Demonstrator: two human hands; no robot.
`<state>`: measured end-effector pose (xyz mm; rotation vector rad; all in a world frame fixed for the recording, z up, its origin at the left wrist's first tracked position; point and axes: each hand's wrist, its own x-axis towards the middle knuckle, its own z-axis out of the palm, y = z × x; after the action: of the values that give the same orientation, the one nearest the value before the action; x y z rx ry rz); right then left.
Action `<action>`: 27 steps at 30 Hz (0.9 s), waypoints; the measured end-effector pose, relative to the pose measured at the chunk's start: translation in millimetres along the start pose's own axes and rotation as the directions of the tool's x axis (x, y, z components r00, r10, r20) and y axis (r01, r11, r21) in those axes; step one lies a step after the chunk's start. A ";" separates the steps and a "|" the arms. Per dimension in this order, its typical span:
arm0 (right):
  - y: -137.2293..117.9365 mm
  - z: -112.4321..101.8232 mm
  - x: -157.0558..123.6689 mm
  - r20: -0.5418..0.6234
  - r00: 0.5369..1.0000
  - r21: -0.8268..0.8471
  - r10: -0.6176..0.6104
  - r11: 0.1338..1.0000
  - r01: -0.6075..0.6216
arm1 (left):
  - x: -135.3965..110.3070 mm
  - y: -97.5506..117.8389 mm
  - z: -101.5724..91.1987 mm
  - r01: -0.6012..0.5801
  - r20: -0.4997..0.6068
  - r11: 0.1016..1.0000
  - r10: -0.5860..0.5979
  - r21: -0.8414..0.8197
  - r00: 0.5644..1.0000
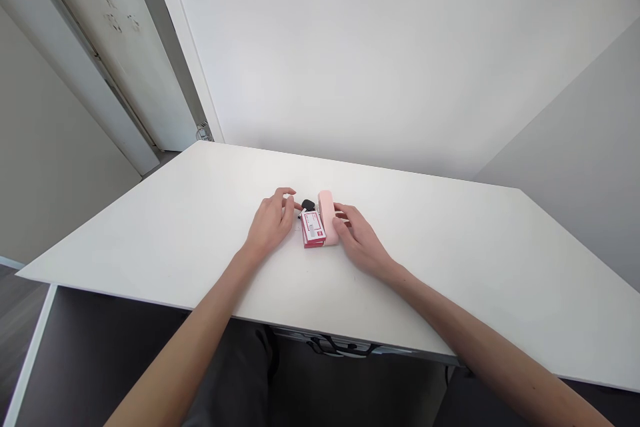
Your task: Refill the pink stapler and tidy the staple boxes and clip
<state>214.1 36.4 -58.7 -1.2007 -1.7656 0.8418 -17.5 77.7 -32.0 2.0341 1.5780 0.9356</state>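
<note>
A pink stapler [327,217] stands near the middle of the white table [210,227]. Against its left side are small red-and-white boxes [313,227], seemingly one on another. Just behind them lies a small black object [308,204], partly hidden, whose kind I cannot make out. My left hand [271,220] is to the left of this group, fingers apart, one fingertip at the black object. On the other side, my right hand [361,240] has its thumb and fingertips against the stapler's right side, not wrapped round it.
A white wall [350,53] rises behind the table's back edge, and a grey wall [575,147] is at the right. Under the front edge there is a black cable or bracket [340,347]. A door frame [185,47] stands at the left.
</note>
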 end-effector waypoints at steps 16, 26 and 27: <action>2.2 -0.8 0.5 -0.022 0.999 0.014 0.025 1.000 -0.025 | 3.7 -16.9 2.9 0.115 -0.104 0.990 -0.122 -0.077 0.987; 6.5 2.8 -1.9 -0.205 0.973 -0.207 -0.107 0.976 0.063 | -9.6 -16.9 -4.0 0.242 -0.167 0.947 -0.278 -0.210 0.946; 1.8 2.8 -1.7 -0.206 0.965 -0.277 -0.165 0.955 0.105 | -12.5 -16.3 -4.7 0.252 -0.170 0.943 -0.291 -0.219 0.942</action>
<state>212.6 35.2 -61.9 -1.2725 -1.7844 0.3783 -33.8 69.9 -42.9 1.5798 1.7408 1.1633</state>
